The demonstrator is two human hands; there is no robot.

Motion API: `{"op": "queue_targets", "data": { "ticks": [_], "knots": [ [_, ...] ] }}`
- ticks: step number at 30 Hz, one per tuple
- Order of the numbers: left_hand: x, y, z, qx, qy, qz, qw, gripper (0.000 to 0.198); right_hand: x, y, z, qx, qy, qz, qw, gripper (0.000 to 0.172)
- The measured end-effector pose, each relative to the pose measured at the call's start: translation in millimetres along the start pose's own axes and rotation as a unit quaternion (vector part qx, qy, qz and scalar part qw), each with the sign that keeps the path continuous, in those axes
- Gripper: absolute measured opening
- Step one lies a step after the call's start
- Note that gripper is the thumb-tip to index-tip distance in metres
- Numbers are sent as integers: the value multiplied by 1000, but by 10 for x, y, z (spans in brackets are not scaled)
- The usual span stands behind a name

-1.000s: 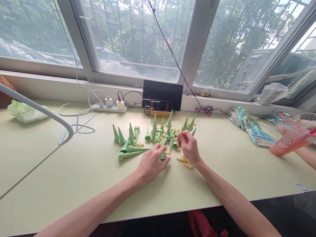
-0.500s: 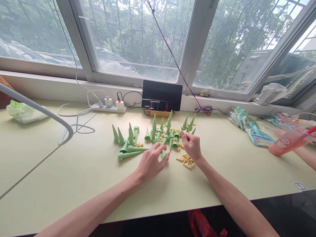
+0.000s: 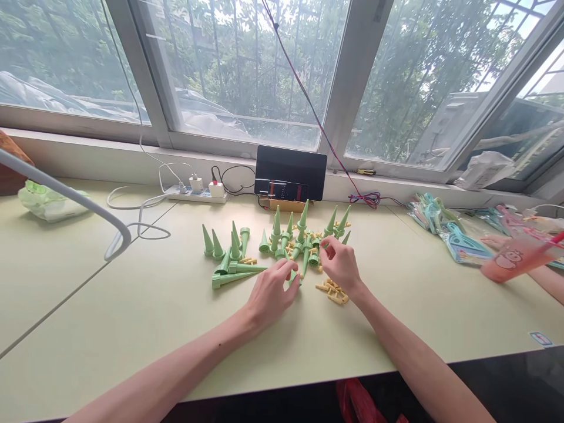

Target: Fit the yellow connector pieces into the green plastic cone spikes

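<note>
In the left hand [image 3: 269, 294], grip curled around it, a green spike [image 3: 295, 279]; alongside, the right hand [image 3: 342, 265] pinches, contents unclear, above yellow pegs [image 3: 333, 292], surface [image 3: 308, 343] stretching below both.

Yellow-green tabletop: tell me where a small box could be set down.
Bare: left of the green plastic cones, nearer than the white plastic power strip; and between the right hand and the translucent cup of pink drink. Crowded: the middle, where cones and small yellow plastic pegs lie near the left hand and right hand.
</note>
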State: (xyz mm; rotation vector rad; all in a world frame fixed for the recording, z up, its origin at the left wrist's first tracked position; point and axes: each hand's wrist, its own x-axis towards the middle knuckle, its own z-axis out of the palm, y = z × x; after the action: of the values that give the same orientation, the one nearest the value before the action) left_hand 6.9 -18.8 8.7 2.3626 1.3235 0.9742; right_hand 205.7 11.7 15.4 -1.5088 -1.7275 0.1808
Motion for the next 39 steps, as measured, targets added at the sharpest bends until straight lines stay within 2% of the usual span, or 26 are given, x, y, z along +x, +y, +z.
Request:
{"op": "queue_targets", "data": {
  "ticks": [6,16,29,39],
  "knots": [
    [-2,-2,-3,-6,2,-4,1000,14,-25,-63,-27,-107,-63,40,991,6],
    [-3,-10,1,-10,-1,-7,1000,14,-45,-77,-15,-191,-143,64,969,4],
    [-6,-20,1,-4,-1,2,1000,14,-48,-63,-6,-217,-175,70,958,2],
    [-10,-15,9,-11,0,-2,1000,16,-64,-45,-6,-213,-170,69,960,3]
  ]
}}
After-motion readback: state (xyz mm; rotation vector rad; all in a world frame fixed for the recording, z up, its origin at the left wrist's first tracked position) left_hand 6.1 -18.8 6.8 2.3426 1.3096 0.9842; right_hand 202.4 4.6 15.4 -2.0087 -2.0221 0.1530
